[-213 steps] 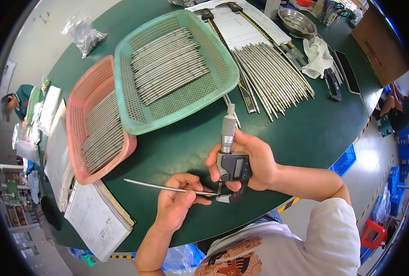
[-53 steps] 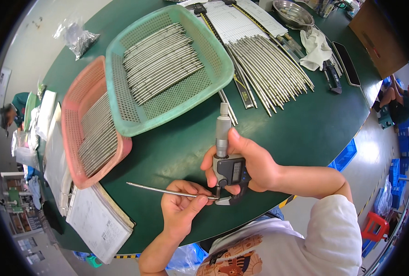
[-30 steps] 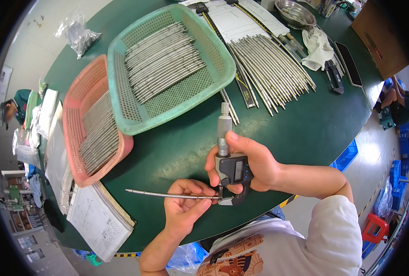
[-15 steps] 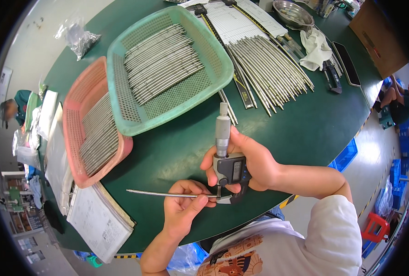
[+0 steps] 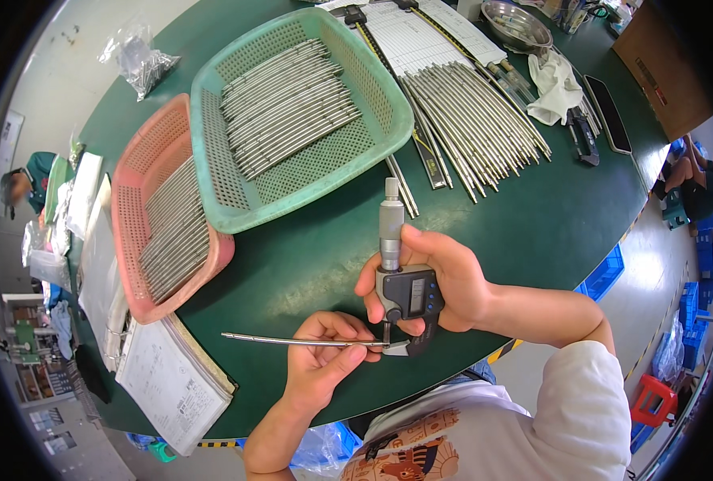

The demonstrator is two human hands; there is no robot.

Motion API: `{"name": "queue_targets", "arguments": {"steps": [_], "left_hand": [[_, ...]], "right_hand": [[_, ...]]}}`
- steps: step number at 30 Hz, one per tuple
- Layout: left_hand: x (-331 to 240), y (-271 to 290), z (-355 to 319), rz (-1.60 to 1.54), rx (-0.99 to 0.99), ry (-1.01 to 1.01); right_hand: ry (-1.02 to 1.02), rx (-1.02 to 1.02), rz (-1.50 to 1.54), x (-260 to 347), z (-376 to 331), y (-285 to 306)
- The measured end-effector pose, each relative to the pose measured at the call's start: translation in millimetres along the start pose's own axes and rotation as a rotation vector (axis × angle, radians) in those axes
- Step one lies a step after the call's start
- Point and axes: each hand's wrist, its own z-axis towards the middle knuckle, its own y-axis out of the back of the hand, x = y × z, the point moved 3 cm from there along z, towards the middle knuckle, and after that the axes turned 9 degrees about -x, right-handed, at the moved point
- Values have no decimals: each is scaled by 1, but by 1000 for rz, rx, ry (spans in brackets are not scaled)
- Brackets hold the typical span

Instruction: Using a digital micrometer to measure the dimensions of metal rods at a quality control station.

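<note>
I note both forearms entering from the lower edge. Left hand [image 5: 318, 365] palm-up, fingers [image 5: 336, 327] pinched closed. Right hand [image 5: 441, 276] curled in a closed grip, thumb forward, wrist straight.

Workshop | green bench [image 5: 533, 232] | rod baskets [image 5: 292, 120] | stacked blue crates [image 5: 697, 280]

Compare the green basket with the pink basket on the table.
The green basket is wider and lies nearer the table's middle; the pink basket is narrower and sits at the left edge. The green basket's rods leave much mesh floor bare, while the pink basket's rods cover most of its floor. Both are perforated plastic trays holding metal rods.
</note>
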Motion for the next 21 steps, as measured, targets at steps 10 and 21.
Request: {"name": "queue_targets", "arguments": {"steps": [10,21], "left_hand": [[3,-3,2,-13,4,41],[1,7,8,-35,-26,71]], "right_hand": [[18,-10,-65,-1,-3,4],[-27,-26,-32,1,9,-1]]}}
